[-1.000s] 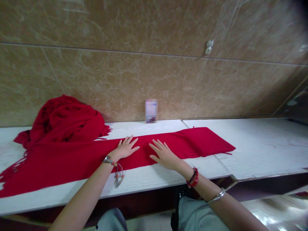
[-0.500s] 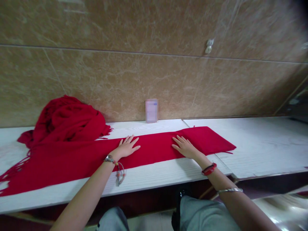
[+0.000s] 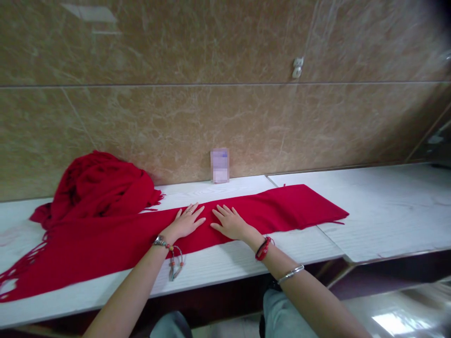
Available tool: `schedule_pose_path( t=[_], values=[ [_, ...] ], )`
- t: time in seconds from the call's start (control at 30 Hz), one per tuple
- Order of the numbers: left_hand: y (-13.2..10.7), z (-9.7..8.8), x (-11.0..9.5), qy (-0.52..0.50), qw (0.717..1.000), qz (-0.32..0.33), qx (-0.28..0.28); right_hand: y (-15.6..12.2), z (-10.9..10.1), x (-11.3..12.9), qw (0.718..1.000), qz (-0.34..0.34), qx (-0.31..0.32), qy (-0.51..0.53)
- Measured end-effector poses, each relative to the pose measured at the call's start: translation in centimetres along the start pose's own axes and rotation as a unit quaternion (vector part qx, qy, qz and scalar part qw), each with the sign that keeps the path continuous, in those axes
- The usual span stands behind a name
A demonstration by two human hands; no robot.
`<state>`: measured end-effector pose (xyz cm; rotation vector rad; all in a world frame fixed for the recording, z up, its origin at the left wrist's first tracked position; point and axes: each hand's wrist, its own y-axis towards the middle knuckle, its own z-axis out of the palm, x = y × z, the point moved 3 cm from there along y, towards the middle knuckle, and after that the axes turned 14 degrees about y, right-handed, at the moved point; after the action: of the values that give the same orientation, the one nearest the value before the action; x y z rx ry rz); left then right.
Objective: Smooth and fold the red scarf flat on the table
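White counter carries a red scarf pressed flat by left hand and right hand, grips released.

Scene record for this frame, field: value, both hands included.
surface: white table against a marbled wall
red scarf: spread flat along the table
left hand: open, palm down on the scarf
right hand: open, palm down on the scarf, close beside the left, not touching
red heap: bunched fringed cloth, far left
card: blurred, upright at the wall
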<state>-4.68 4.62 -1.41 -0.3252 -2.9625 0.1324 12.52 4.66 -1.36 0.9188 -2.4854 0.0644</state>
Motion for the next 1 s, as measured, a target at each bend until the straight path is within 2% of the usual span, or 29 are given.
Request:
schedule_pose_path(
  t=[0.2, 0.43, 0.53, 0.63, 0.77, 0.9, 1.0],
  values=[
    [0.1, 0.2, 0.3, 0.005, 1.000, 0.008, -0.004, -0.4, -0.7, -3.0, 1.000, 0.020, 0.002, -0.023],
    [0.0, -0.1, 0.1, -0.011, 1.000, 0.011, 0.017, -3.0, -3.3, -11.3, 0.988, 0.125, -0.049, -0.071],
    [0.1, -0.2, 0.1, -0.013, 1.000, 0.011, 0.020, -3.8, -4.0, -13.1, 0.981, 0.154, -0.093, -0.078],
    [0.2, -0.1, 0.1, -0.013, 1.000, 0.013, 0.018, -3.7, -4.1, -11.6, 0.982, 0.130, -0.118, -0.073],
    [0.3, 0.3, 0.3, -0.012, 1.000, 0.017, 0.010, -2.6, -3.4, -5.7, 0.991, 0.034, -0.121, -0.044],
    [0.4, 0.4, 0.4, -0.008, 1.000, 0.016, 0.003, -1.8, -1.3, -0.3, 0.996, -0.056, -0.061, -0.029],
    [0.3, 0.4, 0.4, -0.008, 1.000, 0.015, -0.008, -1.8, 0.1, 0.8, 0.996, -0.079, -0.017, -0.041]
  ],
)
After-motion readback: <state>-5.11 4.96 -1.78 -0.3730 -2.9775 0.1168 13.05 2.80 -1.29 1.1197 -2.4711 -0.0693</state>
